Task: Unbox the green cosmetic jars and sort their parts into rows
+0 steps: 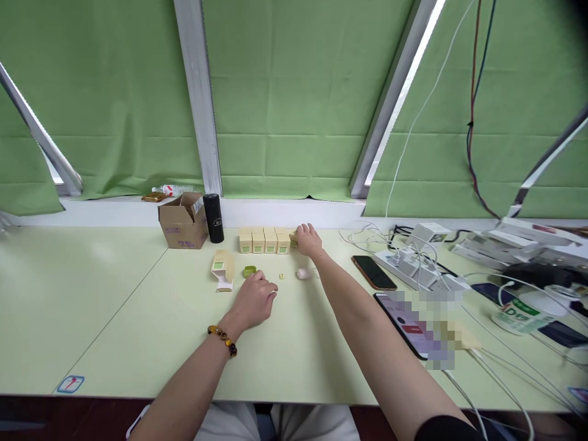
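Small boxes (270, 241) lined up, one open box (222, 269) not shut yet.
The right hand (309, 240) is at the row's right end on the worktop (138, 343); I can't tell if its fingers grip a box. The left hand (254, 300) has curled fingers near the green case (249, 271); I can't see if it holds anything. The case and a tiny piece (281, 276) look unpacked.

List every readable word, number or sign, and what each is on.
"D", then unclear characters: white container.
Too small or blurred to read: purple print on cardboard box, white print on black tumbler, labels on small beige cartons, red mark on desk sticker, label on plastic bottle, lit phone screen.
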`<state>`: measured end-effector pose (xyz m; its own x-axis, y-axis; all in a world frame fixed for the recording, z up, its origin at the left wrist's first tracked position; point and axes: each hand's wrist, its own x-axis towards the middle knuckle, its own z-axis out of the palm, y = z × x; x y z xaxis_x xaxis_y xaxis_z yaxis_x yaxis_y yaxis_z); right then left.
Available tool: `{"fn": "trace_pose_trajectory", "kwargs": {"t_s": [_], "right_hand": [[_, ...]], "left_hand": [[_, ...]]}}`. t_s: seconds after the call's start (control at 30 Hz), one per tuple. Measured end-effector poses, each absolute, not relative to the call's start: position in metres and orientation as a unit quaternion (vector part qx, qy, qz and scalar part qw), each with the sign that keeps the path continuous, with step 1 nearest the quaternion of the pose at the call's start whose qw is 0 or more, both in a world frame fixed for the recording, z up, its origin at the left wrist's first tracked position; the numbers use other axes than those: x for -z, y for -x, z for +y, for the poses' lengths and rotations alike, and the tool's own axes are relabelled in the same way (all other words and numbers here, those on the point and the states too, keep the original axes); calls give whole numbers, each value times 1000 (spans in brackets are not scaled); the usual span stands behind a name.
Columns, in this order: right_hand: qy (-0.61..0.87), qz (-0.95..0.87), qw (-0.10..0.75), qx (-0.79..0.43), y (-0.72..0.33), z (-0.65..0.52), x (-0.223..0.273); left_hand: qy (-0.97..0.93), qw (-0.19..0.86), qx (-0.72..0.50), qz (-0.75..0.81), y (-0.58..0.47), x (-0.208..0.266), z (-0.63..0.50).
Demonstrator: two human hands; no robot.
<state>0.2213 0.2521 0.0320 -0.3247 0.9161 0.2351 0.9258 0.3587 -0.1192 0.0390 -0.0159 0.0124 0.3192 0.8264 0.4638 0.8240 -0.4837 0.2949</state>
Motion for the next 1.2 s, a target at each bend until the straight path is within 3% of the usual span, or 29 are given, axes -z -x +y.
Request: {"fn": "trace_pose_trajectory", "kwargs": {"t_s": [0.27, 0.37, 0.43, 0.5, 0.83, 1.07, 1.2], "right_hand": [[592, -779, 204, -28, -234, 233, -43], [578, -769, 269, -31, -244, 206, -53], [516, -763, 378, -96, -248, 178, -57], [461, -760, 431, -157, -248, 142, -57], [327, -816, 377, -292, -251, 31, 11], [297, -848, 389, -202, -262, 41, 15], [328, -839, 400, -167, -267, 49, 16]], "left_hand": [[-786, -30, -318, 530, -36, -11, -11], [-767, -54, -348, 536, -34, -10, -9], [-750, -62, -372, 543, -33, -10, -8], [-730, -53, -396, 554, -32, -11, -8], [-750, 237, -392, 477, -36, -4, -12], [-715, 294, -433, 464, -37, -10, -15], [-706, 267, -441, 486, -37, -10, -15]]}}
